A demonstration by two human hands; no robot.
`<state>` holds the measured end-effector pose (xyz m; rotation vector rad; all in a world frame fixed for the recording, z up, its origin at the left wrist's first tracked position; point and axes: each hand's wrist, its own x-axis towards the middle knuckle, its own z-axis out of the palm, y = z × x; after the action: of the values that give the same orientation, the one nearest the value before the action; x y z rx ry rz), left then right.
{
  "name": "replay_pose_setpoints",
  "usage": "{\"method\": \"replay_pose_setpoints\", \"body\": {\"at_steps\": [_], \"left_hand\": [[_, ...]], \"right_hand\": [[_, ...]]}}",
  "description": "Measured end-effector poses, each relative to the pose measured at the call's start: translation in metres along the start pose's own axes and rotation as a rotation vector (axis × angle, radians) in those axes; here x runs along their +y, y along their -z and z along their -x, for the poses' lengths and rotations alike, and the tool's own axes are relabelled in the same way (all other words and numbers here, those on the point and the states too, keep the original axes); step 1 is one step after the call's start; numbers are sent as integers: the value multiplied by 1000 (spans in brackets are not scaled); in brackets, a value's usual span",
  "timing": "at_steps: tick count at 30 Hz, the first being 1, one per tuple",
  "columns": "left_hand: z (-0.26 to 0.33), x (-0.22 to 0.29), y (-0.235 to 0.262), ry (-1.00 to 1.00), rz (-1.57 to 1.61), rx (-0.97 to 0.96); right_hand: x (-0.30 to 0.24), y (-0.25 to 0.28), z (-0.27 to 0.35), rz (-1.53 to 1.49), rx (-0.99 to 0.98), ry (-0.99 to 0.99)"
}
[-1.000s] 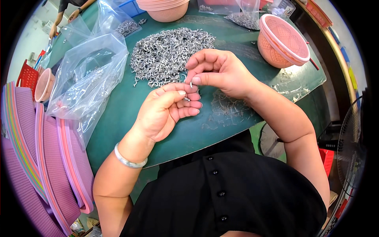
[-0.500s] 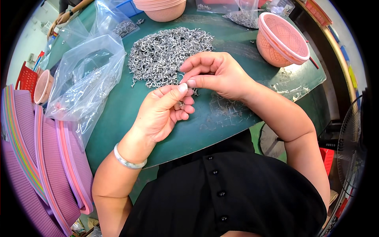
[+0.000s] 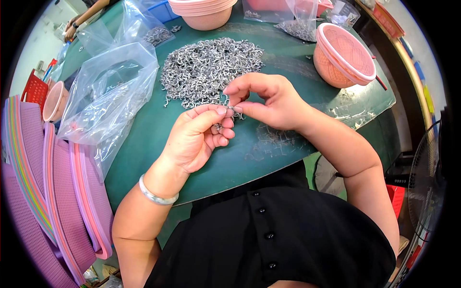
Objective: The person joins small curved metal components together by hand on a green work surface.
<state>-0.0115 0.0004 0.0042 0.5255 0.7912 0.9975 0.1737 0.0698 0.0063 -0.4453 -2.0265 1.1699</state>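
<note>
Head view: metal hook pile (image 3: pixel 207 67) behind hands; plastic bag (image 3: pixel 108 98) left.

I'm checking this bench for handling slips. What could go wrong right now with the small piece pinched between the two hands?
1. The small metal piece is pinched only at the fingertips of the left hand and right hand; a loose grip would likely drop it into the pile of metal hooks just behind, where it would be hard to find.
2. The clear plastic bag lies open beside the left forearm; a sideways elbow move might drag it.
</note>
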Motion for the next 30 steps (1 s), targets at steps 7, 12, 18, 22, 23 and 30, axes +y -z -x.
{"method": "replay_pose_setpoints", "body": {"at_steps": [7, 12, 18, 22, 23, 30], "left_hand": [[1, 0, 3, -33, 9, -50], [0, -1, 3, -25, -12, -46], [-1, -1, 6, -44, -72, -1], [0, 0, 2, -77, -48, 46], [0, 0, 0, -74, -48, 45], [-1, -2, 5, -101, -42, 3]], "right_hand": [[-8, -4, -2, 409, 46, 387], [-9, -7, -3, 474, 68, 517], [-13, -1, -3, 472, 20, 395], [5, 15, -2, 545, -64, 172], [7, 18, 0, 549, -133, 123], [-1, 12, 3, 628, -314, -15]]}}
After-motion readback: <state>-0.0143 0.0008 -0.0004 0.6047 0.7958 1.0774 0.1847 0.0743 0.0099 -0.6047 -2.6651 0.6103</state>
